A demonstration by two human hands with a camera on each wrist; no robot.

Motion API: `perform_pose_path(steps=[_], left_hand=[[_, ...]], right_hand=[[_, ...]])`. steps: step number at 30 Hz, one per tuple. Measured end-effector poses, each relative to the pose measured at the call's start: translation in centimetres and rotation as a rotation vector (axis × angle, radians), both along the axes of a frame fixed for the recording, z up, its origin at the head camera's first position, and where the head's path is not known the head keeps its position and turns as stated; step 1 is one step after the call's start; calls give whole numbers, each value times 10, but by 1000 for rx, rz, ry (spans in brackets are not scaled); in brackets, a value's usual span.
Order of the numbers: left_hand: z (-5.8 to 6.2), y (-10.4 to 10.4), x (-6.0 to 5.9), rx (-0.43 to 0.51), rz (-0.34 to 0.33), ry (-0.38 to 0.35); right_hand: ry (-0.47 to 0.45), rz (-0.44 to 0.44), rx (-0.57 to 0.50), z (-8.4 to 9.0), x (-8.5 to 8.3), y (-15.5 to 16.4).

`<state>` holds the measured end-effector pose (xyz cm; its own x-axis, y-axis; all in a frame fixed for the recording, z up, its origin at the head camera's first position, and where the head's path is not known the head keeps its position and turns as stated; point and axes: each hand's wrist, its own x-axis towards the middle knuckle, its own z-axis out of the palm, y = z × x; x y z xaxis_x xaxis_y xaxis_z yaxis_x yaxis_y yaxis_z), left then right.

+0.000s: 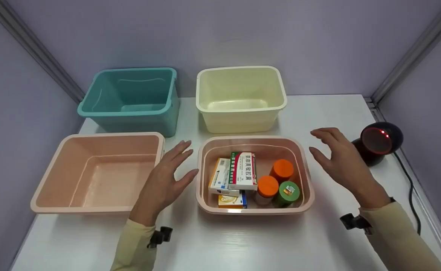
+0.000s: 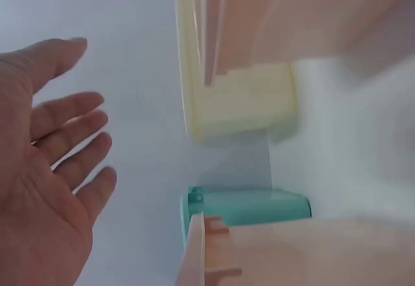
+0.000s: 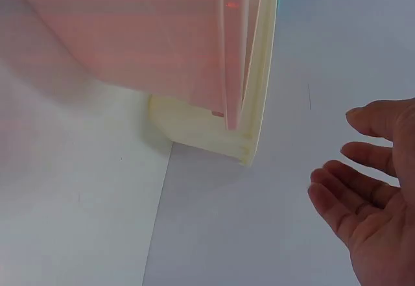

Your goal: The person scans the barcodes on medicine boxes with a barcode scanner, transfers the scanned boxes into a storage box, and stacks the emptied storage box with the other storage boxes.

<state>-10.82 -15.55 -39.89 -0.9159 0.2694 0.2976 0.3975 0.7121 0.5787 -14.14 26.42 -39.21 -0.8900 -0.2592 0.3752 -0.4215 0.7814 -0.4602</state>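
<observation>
A pink bin [image 1: 201,195] sits at the front centre of the white table and holds medicine boxes [image 1: 243,171] and bottles with orange [image 1: 267,186] and green caps [image 1: 289,191]. My left hand [image 1: 167,175] hovers open just left of this bin, fingers straight, touching nothing. My right hand [image 1: 337,156] hovers open just right of it, palm toward the bin. In the left wrist view the left hand [image 2: 48,169] shows its open palm. The right hand [image 3: 369,208] in the right wrist view is open too, beside the pink bin [image 3: 142,33].
An empty pink bin [image 1: 47,188] stands at the front left, a teal bin [image 1: 92,101] at the back left, a cream bin [image 1: 280,101] at the back centre. A black barcode scanner [image 1: 378,143] with a red light sits at the right, its cable running along the table edge.
</observation>
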Motion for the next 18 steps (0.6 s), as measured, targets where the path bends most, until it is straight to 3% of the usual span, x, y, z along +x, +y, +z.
perform_pose_path(steps=[7, 13, 18], left_hand=[[0, 12, 15, 166, -193, -48], [-4, 26, 24, 213, -312, -124], [-9, 37, 28, 232, -386, -206]], right_hand=[[-101, 145, -55, -4, -4, -9], [-274, 191, -56, -4, -5, -18], [-339, 208, -15, -7, -5, -25]])
